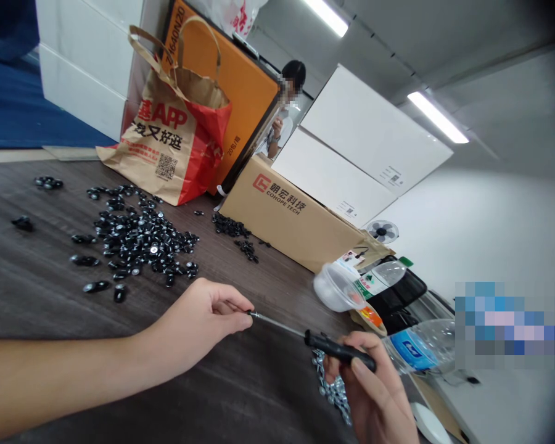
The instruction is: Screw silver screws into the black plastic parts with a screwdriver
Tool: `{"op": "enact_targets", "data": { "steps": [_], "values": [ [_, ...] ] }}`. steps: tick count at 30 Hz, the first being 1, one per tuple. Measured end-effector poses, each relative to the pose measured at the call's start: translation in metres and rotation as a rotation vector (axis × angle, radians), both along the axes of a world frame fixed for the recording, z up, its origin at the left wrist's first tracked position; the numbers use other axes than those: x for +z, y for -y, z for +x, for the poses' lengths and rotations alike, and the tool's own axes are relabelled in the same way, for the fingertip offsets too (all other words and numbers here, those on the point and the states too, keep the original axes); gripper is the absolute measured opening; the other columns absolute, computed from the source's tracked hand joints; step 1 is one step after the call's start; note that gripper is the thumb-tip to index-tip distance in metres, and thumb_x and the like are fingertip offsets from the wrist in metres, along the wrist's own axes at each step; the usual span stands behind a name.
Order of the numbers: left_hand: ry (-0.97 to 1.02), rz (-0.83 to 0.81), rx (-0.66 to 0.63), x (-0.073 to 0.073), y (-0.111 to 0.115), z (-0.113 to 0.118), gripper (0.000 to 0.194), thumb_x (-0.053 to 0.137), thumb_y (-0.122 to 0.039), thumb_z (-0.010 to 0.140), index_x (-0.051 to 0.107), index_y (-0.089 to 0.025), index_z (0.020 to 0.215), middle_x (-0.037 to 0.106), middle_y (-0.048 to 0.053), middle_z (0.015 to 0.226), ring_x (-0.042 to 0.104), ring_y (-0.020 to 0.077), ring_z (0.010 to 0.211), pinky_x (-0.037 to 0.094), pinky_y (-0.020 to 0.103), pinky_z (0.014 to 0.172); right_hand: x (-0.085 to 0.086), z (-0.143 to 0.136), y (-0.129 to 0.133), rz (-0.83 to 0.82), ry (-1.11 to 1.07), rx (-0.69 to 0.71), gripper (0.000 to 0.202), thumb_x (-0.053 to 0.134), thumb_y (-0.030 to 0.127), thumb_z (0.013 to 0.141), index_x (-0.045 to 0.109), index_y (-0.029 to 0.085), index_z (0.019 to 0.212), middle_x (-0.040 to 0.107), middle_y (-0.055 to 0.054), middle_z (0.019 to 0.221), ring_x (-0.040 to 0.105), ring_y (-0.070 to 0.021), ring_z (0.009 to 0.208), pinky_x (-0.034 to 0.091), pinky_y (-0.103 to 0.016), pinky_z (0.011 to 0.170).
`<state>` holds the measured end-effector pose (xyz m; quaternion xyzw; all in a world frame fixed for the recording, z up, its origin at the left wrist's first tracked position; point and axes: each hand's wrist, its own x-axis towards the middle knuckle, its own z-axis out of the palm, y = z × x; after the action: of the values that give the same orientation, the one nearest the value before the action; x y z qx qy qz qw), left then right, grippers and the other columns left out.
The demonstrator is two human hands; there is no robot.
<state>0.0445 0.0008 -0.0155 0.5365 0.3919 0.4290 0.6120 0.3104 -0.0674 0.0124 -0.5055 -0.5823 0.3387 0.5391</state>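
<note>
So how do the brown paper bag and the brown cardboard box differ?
The paper bag stands open-topped with handles; the cardboard box is shut, with no handles showing. The paper bag carries a large red panel and a QR code; the cardboard box shows only a small red logo. White boxes sit on the cardboard box; nothing sits on the paper bag. Both rest on the dark table.

Head camera, worn by the person, is looking forward and down across the table (37,290) at a marked tilt, so the far wall and ceiling lights are slanting through the upper frame. It is sitting close over the hands, which are filling the lower edge, while boxes (296,216) are lying farther off.
</note>
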Motion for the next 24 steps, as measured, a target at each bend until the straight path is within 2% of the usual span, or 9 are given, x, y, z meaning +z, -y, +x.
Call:
{"op": "enact_targets", "data": {
  "steps": [4, 9, 10, 13, 15, 18, 20, 22, 24],
  "values": [
    [-0.015, 0.047, 0.011, -0.0026, 0.0000, -0.0009, 0.013, 0.074, -0.025, 0.073, 0.080, -0.019, 0.083, 0.078, 0.000, 0.072, 0.067, 0.0169, 0.070, 0.051, 0.027, 0.068, -0.0011, -0.0007, -0.0018, -0.042, -0.029, -0.020, 0.022, 0.052, 0.045, 0.099, 0.060, 0.024, 0.094, 0.058, 0.002, 0.055, 0.053, -0.0165, 0.056, 0.042, -0.026, 0.058],
    [-0.001, 0.064, 0.003, -0.0038, -0.0001, -0.0003, 0.014, 0.074, -0.026, 0.074, 0.080, -0.019, 0.084, 0.080, 0.001, 0.076, 0.070, 0.0186, 0.073, 0.053, 0.028, 0.070, -0.0042, 0.0014, -0.0056, -0.063, -0.076, -0.012, 0.019, 0.056, 0.045, 0.094, 0.057, 0.026, 0.098, 0.061, 0.001, 0.062, 0.054, -0.0179, 0.059, 0.043, -0.028, 0.058],
    [-0.001, 0.065, 0.005, -0.0036, -0.0002, -0.0001, 0.014, 0.074, -0.026, 0.074, 0.080, -0.019, 0.084, 0.080, 0.001, 0.076, 0.070, 0.0188, 0.074, 0.053, 0.028, 0.070, -0.0055, 0.0024, -0.0065, -0.067, -0.064, -0.027, 0.019, 0.055, 0.045, 0.095, 0.057, 0.026, 0.094, 0.059, 0.002, 0.058, 0.052, -0.0173, 0.056, 0.042, -0.027, 0.056],
    [-0.006, 0.067, 0.006, -0.0027, -0.0001, -0.0003, 0.014, 0.073, -0.027, 0.074, 0.080, -0.019, 0.084, 0.080, 0.001, 0.075, 0.070, 0.0186, 0.072, 0.052, 0.028, 0.069, -0.0085, 0.0031, -0.0083, -0.068, -0.024, -0.074, 0.038, 0.047, 0.053, 0.098, 0.053, 0.023, 0.075, 0.048, 0.004, 0.046, 0.044, -0.0147, 0.044, 0.037, -0.025, 0.048],
    [-0.007, 0.071, 0.011, -0.0023, -0.0002, -0.0007, 0.013, 0.073, -0.026, 0.074, 0.080, -0.019, 0.083, 0.079, 0.001, 0.074, 0.069, 0.0181, 0.071, 0.052, 0.027, 0.068, -0.0078, 0.0006, -0.0081, -0.077, -0.035, -0.088, 0.039, 0.046, 0.057, 0.096, 0.055, 0.023, 0.078, 0.054, 0.002, 0.051, 0.047, -0.0151, 0.046, 0.039, -0.025, 0.049],
    [-0.010, 0.080, 0.023, -0.0025, -0.0008, -0.0010, 0.013, 0.073, -0.026, 0.074, 0.080, -0.019, 0.083, 0.079, 0.001, 0.073, 0.069, 0.0180, 0.071, 0.052, 0.027, 0.069, -0.0046, -0.0035, -0.0064, -0.071, -0.085, -0.110, 0.029, 0.056, 0.054, 0.091, 0.058, 0.026, 0.091, 0.061, 0.001, 0.068, 0.052, -0.0163, 0.054, 0.042, -0.026, 0.051],
    [-0.013, 0.079, 0.031, -0.0032, -0.0015, -0.0008, 0.014, 0.074, -0.027, 0.074, 0.080, -0.019, 0.084, 0.079, 0.002, 0.074, 0.069, 0.0185, 0.071, 0.052, 0.028, 0.068, -0.0042, -0.0032, -0.0065, -0.060, -0.067, -0.140, 0.029, 0.060, 0.052, 0.089, 0.057, 0.025, 0.083, 0.055, 0.004, 0.060, 0.047, -0.0142, 0.048, 0.038, -0.024, 0.047],
    [-0.007, 0.076, 0.031, -0.0040, -0.0022, -0.0004, 0.015, 0.074, -0.027, 0.074, 0.080, -0.019, 0.085, 0.079, 0.002, 0.075, 0.069, 0.0189, 0.072, 0.052, 0.028, 0.068, -0.0058, -0.0013, -0.0081, -0.073, -0.008, -0.166, 0.038, 0.059, 0.056, 0.090, 0.053, 0.023, 0.071, 0.045, 0.006, 0.046, 0.039, -0.0120, 0.041, 0.032, -0.022, 0.044],
    [0.000, 0.079, 0.027, -0.0044, -0.0028, 0.0001, 0.015, 0.074, -0.027, 0.074, 0.080, -0.019, 0.084, 0.079, 0.002, 0.075, 0.069, 0.0190, 0.072, 0.052, 0.028, 0.068, -0.0079, -0.0008, -0.0100, -0.092, 0.002, -0.171, 0.045, 0.057, 0.062, 0.089, 0.052, 0.022, 0.068, 0.044, 0.006, 0.043, 0.038, -0.0119, 0.038, 0.030, -0.022, 0.042]
  ]
}}
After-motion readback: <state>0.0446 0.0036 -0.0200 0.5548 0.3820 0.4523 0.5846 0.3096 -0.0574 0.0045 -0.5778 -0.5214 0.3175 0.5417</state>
